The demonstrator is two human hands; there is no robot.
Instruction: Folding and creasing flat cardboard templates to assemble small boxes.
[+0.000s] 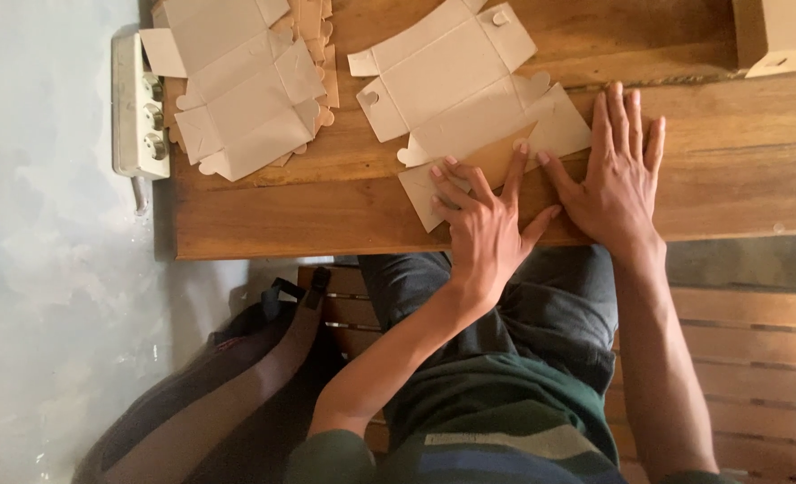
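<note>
Box blank: a flat, die-cut cardboard blank (470, 99) is laid near the front edge of the table, pale grey-beige on its upper face, with scored panels and small rounded tabs. One panel is folded over at the near side, so that a brown triangular patch of the underside is shown.
Left hand: the left hand (483, 224) is pressed flat on the folded part of the blank, fingers spread and straight; nothing is clasped.
Right hand: the right hand (618, 175) is laid palm down just beside the left, its thumb on the blank's right corner and its fingers stretched out over bare wood; nothing is gripped by it either.
Stack of blanks: a second pile of the same cut cardboard (250, 85) is seen at the table's left end, well apart from the hands, sheets fanned unevenly.
Folded box: the corner of a made-up cardboard box (779, 36) is seen at the upper right.
Table: a wooden table (326, 215) of wide planks is used as the work surface, warm brown, with visible grain and a smooth sheen.
Power strip: a white socket strip (138, 108) is placed against the table's left edge.
Bench: a slatted wooden bench (757, 341) is seen beneath the seated person.
Bag: a dark bag (237, 376) is set on the floor.
Floor: a pale, mottled grey floor (48, 269) is seen at the left.
</note>
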